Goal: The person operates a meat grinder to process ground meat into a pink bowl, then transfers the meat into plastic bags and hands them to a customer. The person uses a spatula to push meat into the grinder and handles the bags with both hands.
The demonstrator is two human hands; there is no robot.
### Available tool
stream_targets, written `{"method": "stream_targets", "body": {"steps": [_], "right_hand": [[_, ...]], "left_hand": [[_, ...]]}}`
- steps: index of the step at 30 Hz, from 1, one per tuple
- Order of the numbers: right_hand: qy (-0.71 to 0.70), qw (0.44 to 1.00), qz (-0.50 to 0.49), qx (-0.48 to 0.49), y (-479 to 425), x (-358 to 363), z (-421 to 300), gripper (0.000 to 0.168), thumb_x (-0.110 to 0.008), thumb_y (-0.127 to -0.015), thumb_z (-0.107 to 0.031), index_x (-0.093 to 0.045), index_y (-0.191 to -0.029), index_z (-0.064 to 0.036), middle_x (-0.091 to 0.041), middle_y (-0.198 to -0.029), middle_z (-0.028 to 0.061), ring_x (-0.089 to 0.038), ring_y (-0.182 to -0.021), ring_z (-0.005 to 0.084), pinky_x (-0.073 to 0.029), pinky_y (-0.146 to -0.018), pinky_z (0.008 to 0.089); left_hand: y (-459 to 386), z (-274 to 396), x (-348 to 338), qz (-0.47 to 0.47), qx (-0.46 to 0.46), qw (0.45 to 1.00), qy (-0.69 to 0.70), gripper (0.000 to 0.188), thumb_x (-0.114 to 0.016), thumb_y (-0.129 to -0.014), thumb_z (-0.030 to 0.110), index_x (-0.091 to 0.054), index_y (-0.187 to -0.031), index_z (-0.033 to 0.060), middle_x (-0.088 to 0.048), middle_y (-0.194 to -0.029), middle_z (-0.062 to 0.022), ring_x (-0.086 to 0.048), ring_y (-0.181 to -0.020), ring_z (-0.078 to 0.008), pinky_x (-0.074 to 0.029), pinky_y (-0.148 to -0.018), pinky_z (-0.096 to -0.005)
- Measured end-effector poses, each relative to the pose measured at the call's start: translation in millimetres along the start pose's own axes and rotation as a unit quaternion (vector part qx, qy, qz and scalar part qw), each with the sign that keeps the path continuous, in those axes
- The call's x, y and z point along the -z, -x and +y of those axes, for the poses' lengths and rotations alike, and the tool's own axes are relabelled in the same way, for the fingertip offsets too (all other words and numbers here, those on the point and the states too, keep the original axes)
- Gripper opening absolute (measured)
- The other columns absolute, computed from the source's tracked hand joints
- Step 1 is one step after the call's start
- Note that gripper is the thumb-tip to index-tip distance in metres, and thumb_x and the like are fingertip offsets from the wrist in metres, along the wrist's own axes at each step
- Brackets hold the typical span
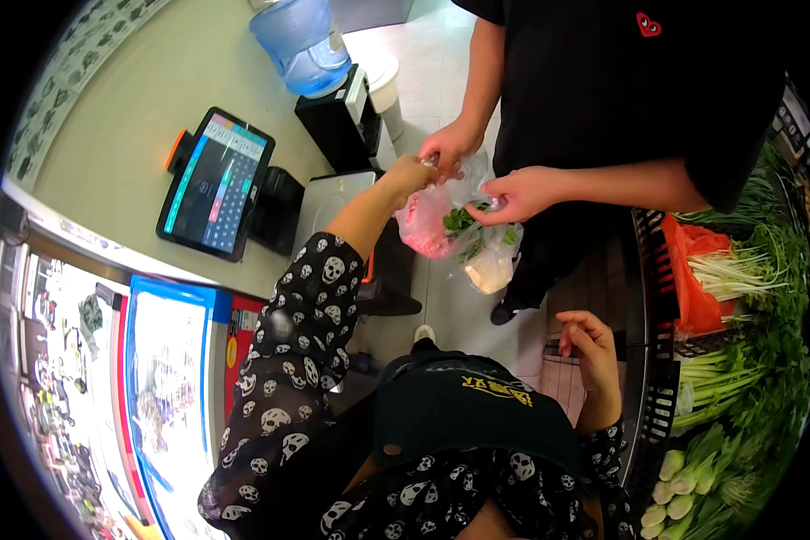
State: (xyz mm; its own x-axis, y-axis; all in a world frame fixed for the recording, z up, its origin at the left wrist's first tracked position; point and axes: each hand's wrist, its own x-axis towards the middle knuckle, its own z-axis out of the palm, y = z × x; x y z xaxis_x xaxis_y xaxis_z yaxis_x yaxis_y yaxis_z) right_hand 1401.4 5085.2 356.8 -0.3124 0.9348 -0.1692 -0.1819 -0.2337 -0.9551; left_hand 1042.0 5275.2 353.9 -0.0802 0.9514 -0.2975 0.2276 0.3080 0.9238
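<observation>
My left hand (pixel 412 177) is stretched forward, its fingers closed on the gathered top of a thin plastic bag (pixel 424 229) with something pink inside. Touching the same bunched plastic is a hand (pixel 453 145) of the person facing me. That person's other hand (pixel 513 196) grips a clear plastic bag (pixel 496 253) beside it. Leafy green herbs (pixel 460 221) poke out between the bags, and a pale block (pixel 489 273) shows through the clear plastic. My right hand (pixel 588 347) hangs in the air near the vegetable crates, fingers loosely bent and holding nothing.
On the counter (pixel 108 169) at left stand a touchscreen register (pixel 216 182) and a weighing scale (pixel 337 196). Behind them is a water dispenser (pixel 337 115) with a blue bottle (pixel 304 47). Black crates (pixel 658 398) at right hold celery (pixel 715 388) and other greens. A lit display fridge (pixel 169 398) stands lower left.
</observation>
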Motion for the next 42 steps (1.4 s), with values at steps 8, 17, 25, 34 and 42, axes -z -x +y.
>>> {"method": "stream_targets", "body": {"steps": [8, 17, 25, 34, 42], "right_hand": [[-0.026, 0.999, 0.029, -0.026, -25.1, -21.2, 26.2, 0.019, -0.051, -0.086, -0.009, -0.061, -0.102, -0.004, -0.055, -0.07, 0.0006, -0.052, -0.063, 0.0067, -0.044, -0.057, 0.0204], [-0.053, 0.973, 0.218, -0.047, 22.7, -11.3, 78.3, 0.018, -0.051, -0.086, -0.016, -0.06, -0.097, -0.006, -0.055, -0.068, 0.0019, -0.052, -0.06, 0.007, -0.044, -0.053, 0.0211], [-0.175, 0.816, 0.551, -0.023, 154.1, -86.9, 117.7, 0.02, -0.051, -0.085, -0.017, -0.059, -0.099, -0.005, -0.055, -0.072, 0.002, -0.052, -0.065, 0.0082, -0.045, -0.055, 0.0217], [-0.245, 0.55, 0.795, 0.073, 335.6, -236.4, 182.9, 0.024, -0.049, -0.088, -0.02, -0.058, -0.103, -0.005, -0.056, -0.074, 0.0014, -0.05, -0.063, 0.0063, -0.044, -0.057, 0.0212], [-0.305, 0.294, 0.901, 0.089, 533.5, -387.2, 247.5, 0.019, -0.05, -0.087, -0.013, -0.061, -0.101, -0.004, -0.054, -0.073, -0.0021, -0.05, -0.066, 0.0053, -0.043, -0.061, 0.0194]], "left_hand": [[-28.1, 1.4, 9.9, -0.027, -0.146, 0.987, -0.061, 0.009, -0.053, -0.082, 0.016, -0.054, -0.076, 0.01, -0.046, -0.065, 0.0063, -0.038, -0.057, -0.0037, -0.03, -0.052, -0.0206], [-139.2, -22.4, -10.1, 0.211, -0.377, 0.868, -0.244, 0.049, -0.053, -0.083, 0.009, -0.035, -0.127, -0.0018, -0.042, -0.125, -0.0177, -0.044, -0.109, -0.0264, -0.037, -0.094, -0.0365], [35.7, 57.9, -252.3, -0.075, -0.668, 0.732, 0.108, 0.047, -0.054, -0.082, 0.01, -0.034, -0.123, -0.0035, -0.042, -0.118, -0.0193, -0.046, -0.102, -0.027, -0.039, -0.089, -0.039], [376.7, 27.9, -341.4, -0.434, -0.62, 0.563, 0.332, 0.046, -0.055, -0.081, 0.011, -0.033, -0.118, -0.0053, -0.042, -0.11, -0.0212, -0.049, -0.094, -0.0277, -0.042, -0.084, -0.0417], [674.6, -91.1, -335.0, -0.703, -0.447, 0.47, 0.292, 0.047, -0.049, -0.075, 0.004, -0.031, -0.117, -0.0031, -0.036, -0.119, -0.0213, -0.042, -0.1, -0.0284, -0.037, -0.088, -0.0401]]}}
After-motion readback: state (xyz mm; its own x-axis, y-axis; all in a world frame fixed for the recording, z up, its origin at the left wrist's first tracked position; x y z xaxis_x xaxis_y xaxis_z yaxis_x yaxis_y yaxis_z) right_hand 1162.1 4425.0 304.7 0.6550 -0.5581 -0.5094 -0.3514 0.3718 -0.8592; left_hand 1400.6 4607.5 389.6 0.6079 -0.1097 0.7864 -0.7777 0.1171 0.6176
